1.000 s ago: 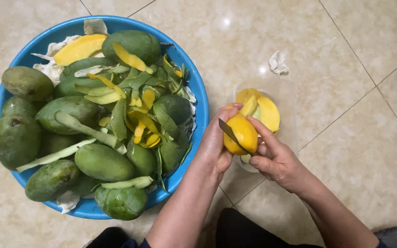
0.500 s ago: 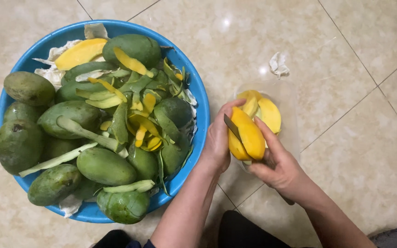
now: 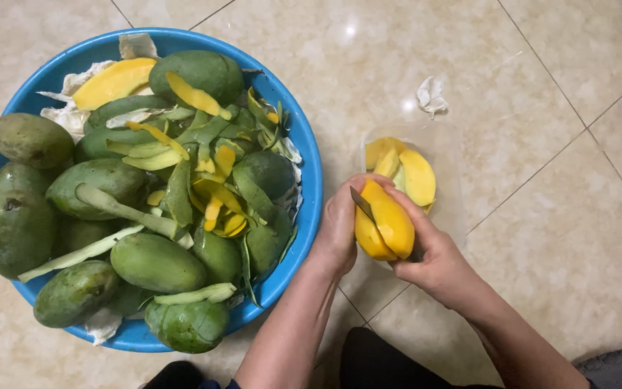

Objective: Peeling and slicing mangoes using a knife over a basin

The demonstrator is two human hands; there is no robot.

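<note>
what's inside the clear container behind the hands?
The clear container holds yellow mango slices. Its near end is covered by the peeled mango and both hands, so anything there can't be seen.

Crumpled white scrap (image 3: 430, 96), perhaps paper, on tiled floor (image 3: 563, 238).

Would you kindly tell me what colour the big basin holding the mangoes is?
The basin is bright blue, seen best in the head view.

Bright, even overhead light; small glare spots on the glossy floor tiles (image 3: 527, 108); soft shadows, sharp focus, no visible blur.
</note>
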